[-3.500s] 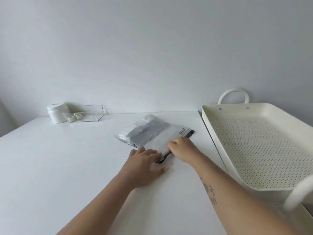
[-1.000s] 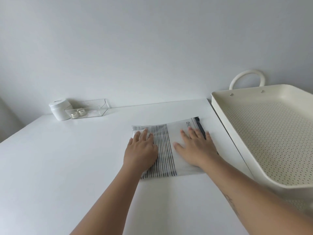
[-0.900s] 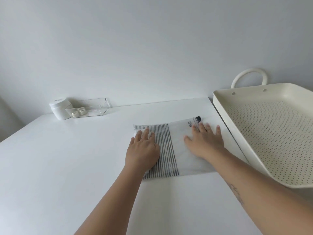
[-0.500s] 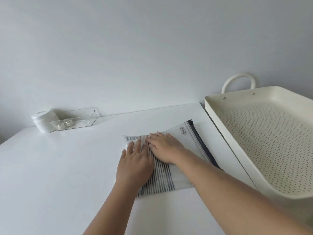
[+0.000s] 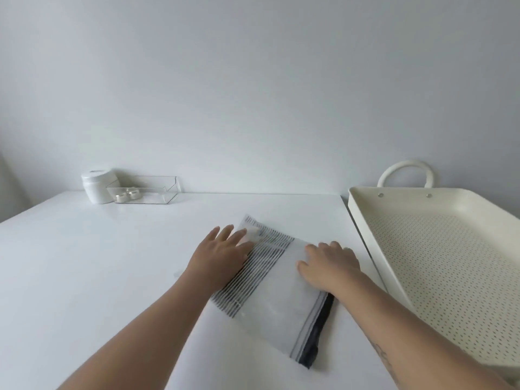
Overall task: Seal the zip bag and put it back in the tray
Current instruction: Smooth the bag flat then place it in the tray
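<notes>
- left hand (image 5: 222,257) and right hand (image 5: 329,266) press flat on the zip bag (image 5: 281,299), gripping nothing.
- it seems light, limp, slippery; best pinched along its dark zip edge (image 5: 318,330).

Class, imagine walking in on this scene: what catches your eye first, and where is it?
A zip bag lies on the white table, the left hand flat on its striped end and the right hand near its dark zip strip. Right of it stands a cream perforated tray with a loop handle.
</notes>
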`<action>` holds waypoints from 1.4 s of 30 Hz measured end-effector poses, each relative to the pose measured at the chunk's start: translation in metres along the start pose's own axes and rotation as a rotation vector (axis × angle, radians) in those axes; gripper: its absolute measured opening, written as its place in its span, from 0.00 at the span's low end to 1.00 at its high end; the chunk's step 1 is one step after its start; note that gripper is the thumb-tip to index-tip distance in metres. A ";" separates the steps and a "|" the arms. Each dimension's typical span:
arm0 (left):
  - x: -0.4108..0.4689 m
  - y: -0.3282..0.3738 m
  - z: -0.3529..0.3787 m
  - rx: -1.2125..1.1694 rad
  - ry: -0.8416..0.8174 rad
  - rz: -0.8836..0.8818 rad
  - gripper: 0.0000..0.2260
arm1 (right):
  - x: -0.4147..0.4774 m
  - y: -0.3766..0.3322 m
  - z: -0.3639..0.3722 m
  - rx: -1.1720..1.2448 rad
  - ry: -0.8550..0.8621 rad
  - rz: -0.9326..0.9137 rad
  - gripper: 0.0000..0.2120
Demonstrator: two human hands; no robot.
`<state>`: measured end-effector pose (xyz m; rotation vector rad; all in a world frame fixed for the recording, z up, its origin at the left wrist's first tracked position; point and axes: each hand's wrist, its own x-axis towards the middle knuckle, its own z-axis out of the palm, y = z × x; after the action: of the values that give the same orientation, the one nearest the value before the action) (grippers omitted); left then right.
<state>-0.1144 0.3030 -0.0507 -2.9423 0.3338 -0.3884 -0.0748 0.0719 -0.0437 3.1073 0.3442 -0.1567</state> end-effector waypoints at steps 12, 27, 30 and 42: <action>-0.041 0.092 0.000 -0.371 -0.143 -0.390 0.31 | -0.018 -0.007 0.028 0.222 0.044 -0.317 0.27; -0.011 0.041 -0.012 -0.033 -0.120 -0.102 0.29 | -0.085 0.030 0.023 0.207 -0.028 -0.183 0.41; -0.020 0.056 -0.017 -0.288 -0.065 -0.132 0.23 | -0.093 0.030 0.020 0.365 -0.033 -0.338 0.34; -0.076 0.075 -0.040 -0.180 0.038 0.062 0.11 | -0.088 0.009 0.014 -0.106 0.333 -0.525 0.12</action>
<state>-0.2122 0.2439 -0.0446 -3.0932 0.4880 -0.4279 -0.1600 0.0440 -0.0485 2.8526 1.1264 0.3680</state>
